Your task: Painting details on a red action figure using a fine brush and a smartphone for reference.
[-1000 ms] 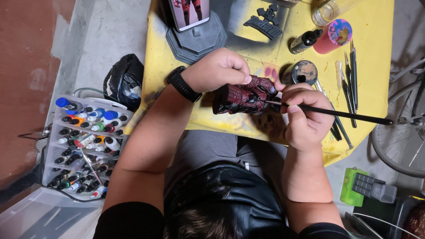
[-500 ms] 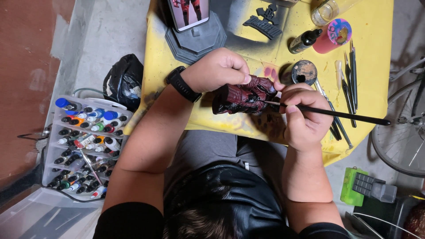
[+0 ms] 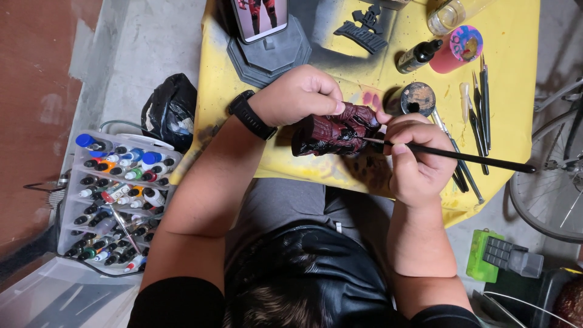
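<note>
The left hand (image 3: 300, 94) is clenched around a dark red figure (image 3: 334, 130), holding it just above the near edge of the yellow table (image 3: 516, 79), in the middle of the view. A black watch (image 3: 250, 115) sits on that wrist. The right hand (image 3: 419, 158) pinches a thin black brush (image 3: 449, 155) between thumb and fingers; the handle runs out to the right, almost level, and the tip touches the figure's right end. The two hands are close together, the right thumb just beside the figure. Behind the left hand stands a grey angular base (image 3: 267, 51) with a phone (image 3: 261, 15) propped on it, its screen showing a red figure. Farther back lies a dark flat emblem piece (image 3: 364, 30). To the right of it a small dark dropper bottle (image 3: 419, 56) lies tilted, next to a pink cup (image 3: 458, 48) with a swirled colourful top, and a clear jar (image 3: 449, 13) sits at the top edge. A round tin (image 3: 418, 98) with a dark inside stands just behind the right hand. Several spare brushes (image 3: 480, 103) lie side by side on the table to the right of the tin. The tablecloth is stained with dark and pink paint around the work. On the floor to the left, a clear rack (image 3: 115, 194) holds rows of small paint bottles with caps of many colours, and a black bag (image 3: 170, 109) lies between the rack and the table. At the lower right a green box (image 3: 486, 255) sits on the floor, and part of a bicycle wheel (image 3: 546, 188) shows at the right edge.
</note>
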